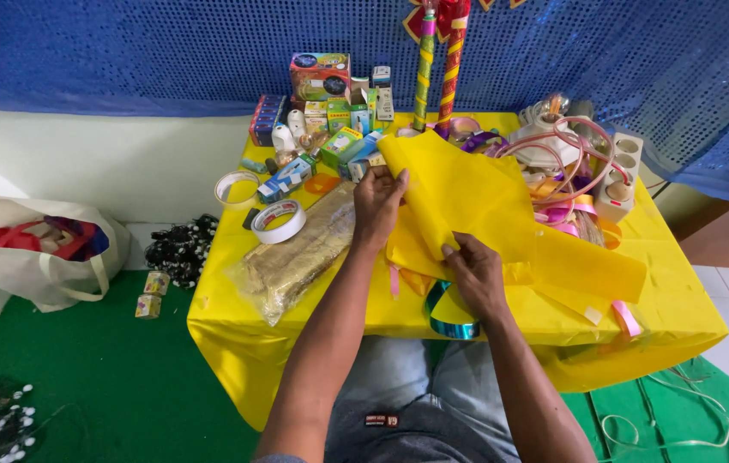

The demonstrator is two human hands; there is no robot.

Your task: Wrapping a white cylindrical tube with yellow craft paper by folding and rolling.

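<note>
Both my hands on folded bright yellow paper sheet [467,193], lying mid tabletop [673,309] under yellow cover. Left hand [377,206] pinches sheet's upper left edge, fingers closed on fold. Right hand [474,273] nips lower edge, thumb on top, grip narrow on paper. Just left of left hand: long clear-wrapped gold bundle [300,253], white tape roll [278,221] touching it. Teal ribbon loop [448,313] hangs off front edge under right hand. Small boxes [330,111] crowd far side.
</note>
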